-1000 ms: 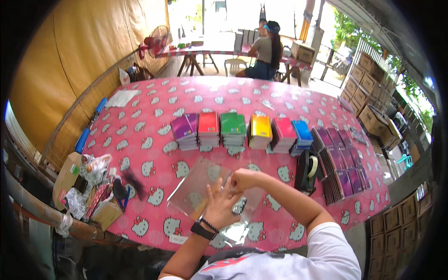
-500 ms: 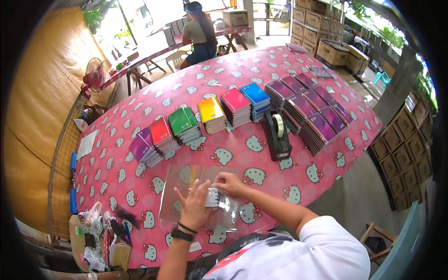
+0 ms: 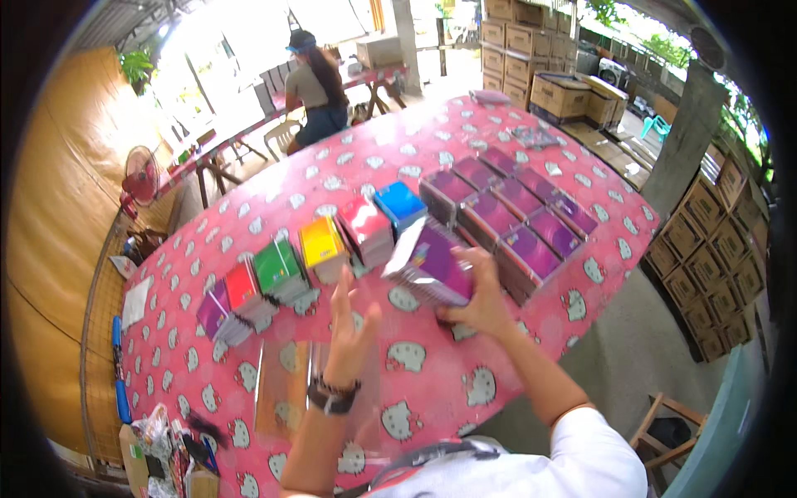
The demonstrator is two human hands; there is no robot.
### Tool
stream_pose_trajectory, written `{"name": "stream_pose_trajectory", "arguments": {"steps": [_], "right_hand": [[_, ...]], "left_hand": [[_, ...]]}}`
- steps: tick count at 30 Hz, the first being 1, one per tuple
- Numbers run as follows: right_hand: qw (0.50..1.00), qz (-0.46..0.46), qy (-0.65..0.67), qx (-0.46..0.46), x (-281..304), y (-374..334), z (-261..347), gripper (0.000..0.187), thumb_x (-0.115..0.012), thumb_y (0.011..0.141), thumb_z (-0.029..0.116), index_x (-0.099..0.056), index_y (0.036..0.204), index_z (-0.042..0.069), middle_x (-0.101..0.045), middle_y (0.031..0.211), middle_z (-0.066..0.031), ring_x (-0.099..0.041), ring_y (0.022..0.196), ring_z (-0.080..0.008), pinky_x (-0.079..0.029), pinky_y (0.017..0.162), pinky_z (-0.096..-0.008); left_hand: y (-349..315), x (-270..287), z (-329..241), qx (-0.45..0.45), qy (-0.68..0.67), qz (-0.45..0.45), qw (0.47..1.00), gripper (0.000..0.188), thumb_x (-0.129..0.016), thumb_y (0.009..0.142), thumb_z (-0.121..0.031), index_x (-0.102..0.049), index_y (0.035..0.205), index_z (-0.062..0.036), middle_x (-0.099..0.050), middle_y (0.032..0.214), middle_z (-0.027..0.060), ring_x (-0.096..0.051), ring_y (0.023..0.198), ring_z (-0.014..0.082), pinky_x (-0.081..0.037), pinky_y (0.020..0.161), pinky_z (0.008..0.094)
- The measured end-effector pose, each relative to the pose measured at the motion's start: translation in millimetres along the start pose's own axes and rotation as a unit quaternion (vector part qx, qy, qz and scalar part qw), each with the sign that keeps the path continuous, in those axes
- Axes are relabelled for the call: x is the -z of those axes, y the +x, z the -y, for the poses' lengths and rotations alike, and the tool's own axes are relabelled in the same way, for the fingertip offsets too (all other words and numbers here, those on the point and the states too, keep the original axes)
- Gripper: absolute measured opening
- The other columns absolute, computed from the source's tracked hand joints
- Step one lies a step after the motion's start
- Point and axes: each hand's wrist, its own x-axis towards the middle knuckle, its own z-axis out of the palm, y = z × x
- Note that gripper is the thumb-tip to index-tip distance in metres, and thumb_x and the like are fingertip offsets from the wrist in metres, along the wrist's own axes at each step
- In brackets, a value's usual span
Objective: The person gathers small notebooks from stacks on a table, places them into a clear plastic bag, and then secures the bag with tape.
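My right hand [image 3: 483,297] grips a stack of purple notebooks [image 3: 436,264], tilted and held above the table by its right end. My left hand [image 3: 350,340] is raised with fingers stretched and apart, left of that stack and not touching it. Below the left hand a clear plastic sheet or bag [image 3: 282,390] lies flat. Ahead runs a row of notebook stacks: purple [image 3: 213,311], red [image 3: 242,286], green [image 3: 278,266], yellow [image 3: 322,243], pink [image 3: 364,220] and blue [image 3: 399,202]. To their right sits a block of purple notebook stacks [image 3: 531,251].
A pink cartoon-cat tablecloth [image 3: 490,386] covers the table. Odds and ends fill a container [image 3: 170,456] at the near left. Another person [image 3: 315,91] sits at a far table. Cardboard boxes [image 3: 714,257] are piled on the right. The tape dispenser is mostly hidden.
My right hand has left the small white thing at the plastic bag and now holds up purple notebooks. My left hand has lifted off the bag. The view has shifted to the right.
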Motion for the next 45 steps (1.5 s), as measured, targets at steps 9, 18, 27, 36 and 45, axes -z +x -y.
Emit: {"name": "stream_pose_trajectory", "arguments": {"steps": [9, 18, 27, 36, 45], "right_hand": [[0.932, -0.217, -0.265, -0.119, 90.4, 217.8, -241.2, 0.077, -0.075, 0.059, 0.035, -0.045, 0.128, 0.022, -0.035, 0.131, -0.0247, -0.037, 0.117, -0.0436, -0.033, 0.098, -0.0485], [0.905, 0.047, -0.366, -0.211, 69.4, 249.1, -304.5, 0.082, -0.068, 0.07, 0.047, -0.034, 0.138, 0.016, -0.024, 0.139, -0.0307, -0.028, 0.128, -0.0445, -0.028, 0.103, -0.0454], [0.917, 0.289, 0.261, -0.089, -79.1, 2.5, -7.4, 0.029, -0.064, 0.078, 0.014, -0.061, 0.106, 0.006, -0.059, 0.106, -0.0104, -0.055, 0.096, -0.0202, -0.043, 0.083, -0.0318], [0.895, 0.416, -0.084, 0.138, -179.3, -112.6, 63.1, 0.034, -0.066, 0.073, 0.027, -0.061, 0.103, 0.012, -0.057, 0.112, -0.0107, -0.046, 0.111, -0.0331, -0.036, 0.09, -0.0476], [0.888, 0.331, -0.047, 0.316, -350.2, 13.3, 164.0, 0.028, -0.06, 0.073, 0.014, -0.056, 0.101, 0.007, -0.057, 0.102, -0.0101, -0.05, 0.102, -0.0281, -0.043, 0.085, -0.0416]], "left_hand": [[-122.1, 76.0, 86.5, 0.043, 0.419, 0.056, 0.905, 0.046, -0.066, 0.073, -0.036, -0.059, 0.109, -0.009, -0.045, 0.128, 0.0155, -0.036, 0.12, 0.0397, -0.027, 0.1, 0.05], [-200.0, 96.5, 146.1, 0.192, 0.496, 0.129, 0.837, 0.055, -0.055, 0.081, -0.035, -0.042, 0.133, -0.0215, -0.018, 0.149, 0.0082, -0.013, 0.136, 0.0357, -0.011, 0.103, 0.0611], [-182.0, 49.0, 167.2, 0.247, 0.585, -0.064, 0.77, 0.061, -0.049, 0.085, -0.04, -0.027, 0.14, -0.0252, -0.018, 0.148, 0.0072, -0.014, 0.135, 0.0336, -0.017, 0.102, 0.0602], [-213.0, 103.1, 144.4, 0.182, 0.519, -0.015, 0.835, 0.063, -0.046, 0.087, -0.046, -0.025, 0.142, -0.022, -0.01, 0.15, 0.0098, -0.008, 0.137, 0.0361, -0.011, 0.103, 0.0618], [-223.7, 135.6, 134.3, 0.086, 0.404, -0.052, 0.909, 0.056, -0.052, 0.085, -0.041, -0.039, 0.135, -0.0189, -0.015, 0.147, 0.017, -0.011, 0.135, 0.0401, -0.012, 0.103, 0.0599]]}}
